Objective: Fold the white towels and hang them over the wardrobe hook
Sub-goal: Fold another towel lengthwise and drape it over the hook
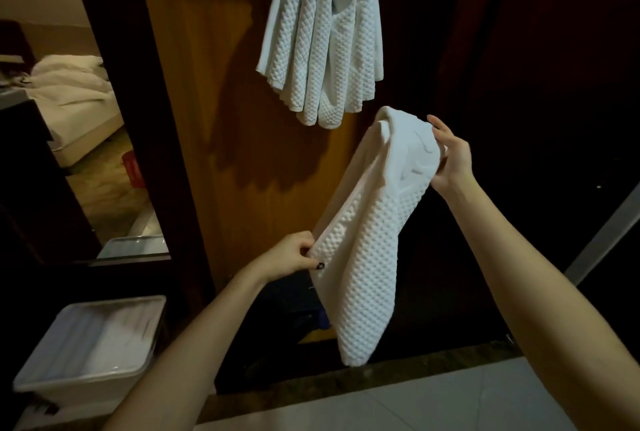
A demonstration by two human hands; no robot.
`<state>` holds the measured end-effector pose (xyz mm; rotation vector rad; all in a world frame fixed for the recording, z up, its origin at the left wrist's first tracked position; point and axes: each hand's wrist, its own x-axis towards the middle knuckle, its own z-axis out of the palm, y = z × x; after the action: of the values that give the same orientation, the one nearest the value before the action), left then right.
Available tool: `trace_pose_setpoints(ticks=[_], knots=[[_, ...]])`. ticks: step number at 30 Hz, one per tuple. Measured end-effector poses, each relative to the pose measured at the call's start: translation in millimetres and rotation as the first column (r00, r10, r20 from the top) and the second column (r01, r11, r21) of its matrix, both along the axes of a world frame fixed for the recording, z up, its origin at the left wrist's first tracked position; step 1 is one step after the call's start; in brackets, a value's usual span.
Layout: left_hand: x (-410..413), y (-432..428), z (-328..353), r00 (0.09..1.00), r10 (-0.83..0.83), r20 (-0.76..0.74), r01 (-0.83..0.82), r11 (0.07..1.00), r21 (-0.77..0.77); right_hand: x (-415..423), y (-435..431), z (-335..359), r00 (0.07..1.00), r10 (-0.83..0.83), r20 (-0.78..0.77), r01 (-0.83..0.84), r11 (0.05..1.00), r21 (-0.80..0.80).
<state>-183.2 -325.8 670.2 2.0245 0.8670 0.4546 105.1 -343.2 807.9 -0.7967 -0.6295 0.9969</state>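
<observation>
Hook hidden behind hung towels [322,32], top cropped.

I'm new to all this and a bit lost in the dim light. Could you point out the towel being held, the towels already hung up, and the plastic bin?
held towel [363,257], head view, middle of its waffle face
hung towels [322,32], head view, centre fold
bin [86,382], head view, front wall

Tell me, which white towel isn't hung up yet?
The lower towel, held between the left hand and right hand; the other towels already hang above it.
</observation>
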Motion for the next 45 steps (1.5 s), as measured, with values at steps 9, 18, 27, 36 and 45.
trace_pose_setpoints(ticks=[9,18,27,36,45], knots=[[-20.6,-0.4,-37.1,0.991,0.100,-0.089,-0.100,0.995,0.003,4.4,-2.7,-15.8,0.995,-0.079,-0.064,0.077,0.996,-0.042],[-9.9,-17.8,-59.4,0.975,0.188,0.117,-0.131,0.915,-0.381,6.2,-3.5,-18.0,0.997,-0.080,-0.016,0.080,0.997,-0.018],[28.2,-23.5,-9.6,0.949,0.148,0.279,-0.111,0.983,-0.143,8.4,-0.6,8.4,0.991,0.091,-0.099,-0.083,0.993,0.078],[66.2,-48.7,31.7,0.891,0.077,0.447,-0.178,0.966,0.188,-8.6,-0.9,-3.9,0.987,0.135,-0.086,-0.130,0.990,0.054],[61.4,-57.4,31.5,0.975,0.006,0.223,-0.148,0.765,0.626,-9.2,-3.8,-12.3,0.993,0.085,-0.087,-0.081,0.996,0.048]])
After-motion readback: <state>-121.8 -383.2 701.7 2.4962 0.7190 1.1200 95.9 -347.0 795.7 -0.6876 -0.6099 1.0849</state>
